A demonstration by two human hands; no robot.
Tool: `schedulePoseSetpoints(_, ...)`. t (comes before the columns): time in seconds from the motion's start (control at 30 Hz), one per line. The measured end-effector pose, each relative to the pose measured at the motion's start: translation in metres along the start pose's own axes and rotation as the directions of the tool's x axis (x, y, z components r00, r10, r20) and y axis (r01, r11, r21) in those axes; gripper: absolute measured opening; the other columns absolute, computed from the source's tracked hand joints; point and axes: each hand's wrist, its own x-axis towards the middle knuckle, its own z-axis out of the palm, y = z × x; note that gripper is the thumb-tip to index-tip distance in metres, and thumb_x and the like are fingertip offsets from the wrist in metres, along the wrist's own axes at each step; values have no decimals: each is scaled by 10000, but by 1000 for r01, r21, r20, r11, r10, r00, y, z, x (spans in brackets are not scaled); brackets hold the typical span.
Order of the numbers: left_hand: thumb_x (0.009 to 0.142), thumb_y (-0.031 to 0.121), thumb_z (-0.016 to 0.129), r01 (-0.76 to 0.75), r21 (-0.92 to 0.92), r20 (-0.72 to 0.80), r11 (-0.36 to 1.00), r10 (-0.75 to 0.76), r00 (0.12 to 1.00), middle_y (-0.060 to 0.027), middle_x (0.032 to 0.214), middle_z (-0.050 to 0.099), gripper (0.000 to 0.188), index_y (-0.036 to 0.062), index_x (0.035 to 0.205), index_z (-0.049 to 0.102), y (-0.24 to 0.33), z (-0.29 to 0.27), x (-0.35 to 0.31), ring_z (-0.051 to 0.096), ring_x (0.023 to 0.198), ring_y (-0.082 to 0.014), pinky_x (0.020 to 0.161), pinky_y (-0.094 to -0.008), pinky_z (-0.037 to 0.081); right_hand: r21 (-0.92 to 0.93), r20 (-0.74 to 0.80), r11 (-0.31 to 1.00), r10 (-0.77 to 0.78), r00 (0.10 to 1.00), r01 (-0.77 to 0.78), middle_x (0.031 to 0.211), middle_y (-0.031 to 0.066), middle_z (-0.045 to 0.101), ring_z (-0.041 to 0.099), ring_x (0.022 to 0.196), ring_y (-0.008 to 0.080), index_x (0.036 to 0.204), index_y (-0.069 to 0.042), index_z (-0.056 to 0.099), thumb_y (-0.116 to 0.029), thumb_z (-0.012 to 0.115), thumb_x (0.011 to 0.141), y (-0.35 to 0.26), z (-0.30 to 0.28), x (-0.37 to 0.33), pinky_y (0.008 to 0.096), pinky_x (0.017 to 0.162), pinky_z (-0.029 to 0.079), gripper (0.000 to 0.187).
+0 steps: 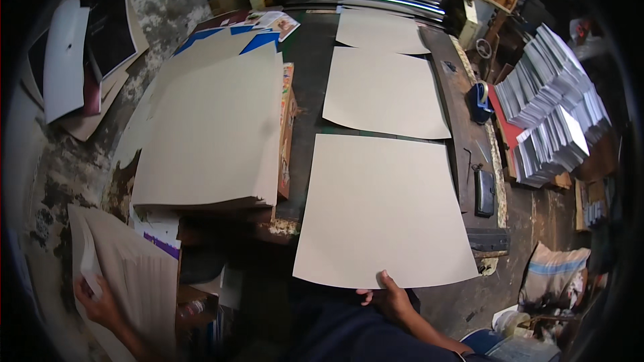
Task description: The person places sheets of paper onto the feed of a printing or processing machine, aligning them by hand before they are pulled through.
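Note:
My right hand [396, 300] grips the near edge of a large cream sheet of cardboard [386, 208], thumb on top and fingers beneath. That sheet reaches over the table's near edge. Two more sheets lie beyond it in a line, a middle sheet [386, 92] and a far sheet [380, 31], which reaches toward a machine with metal rollers [365, 1]. At the lower left, my left hand [100, 300] is closed around the edge of some sheets [89, 255] at the outer side of an upright stack of cardboard [137, 275].
A tall pile of cream cardboard [208, 127] stands on the table's left side. On the right edge are a tape dispenser [479, 102] and a dark oblong case [484, 192]. Bundles of folded paper [547, 87] stand farther right, with a sack [553, 275] below them.

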Motion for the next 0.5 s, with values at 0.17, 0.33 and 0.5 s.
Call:
schedulePoseSetpoints(0.17, 816, 126, 753, -7, 77, 30, 997, 5, 1000, -171, 1031, 681, 358, -13, 1099, 583, 24, -25, -54, 666, 913, -236, 863, -340, 541, 59, -18, 998, 3, 1000, -1, 1020, 227, 637, 570, 762, 207, 1250, 5, 450, -497, 406, 994, -18, 17, 17, 414, 784, 502, 565)
schedulePoseSetpoints(0.33, 828, 78, 741, 161, -85, -32, 983, -164, 986, -154, 1000, 680, 249, 6, 1023, 604, 81, -48, -90, 658, 938, -258, 872, -371, 529, 101, -50, 995, -17, 999, 22, 968, 201, 631, 584, 727, 206, 1270, -30, 437, -515, 424, 982, -37, 22, 64, 409, 753, 510, 564)
schedulePoseSetpoints(0.5, 927, 422, 571, 795, -588, 550, 148, -648, 527, -193, 1203, 502, 562, 15, 1283, 415, 94, -57, -165, 496, 1141, -334, 994, -486, 383, 207, -44, 961, -179, 983, 184, 954, 165, 632, 588, 665, 201, 1229, -119, 448, -536, 483, 947, -51, 3, 103, 381, 681, 511, 505)
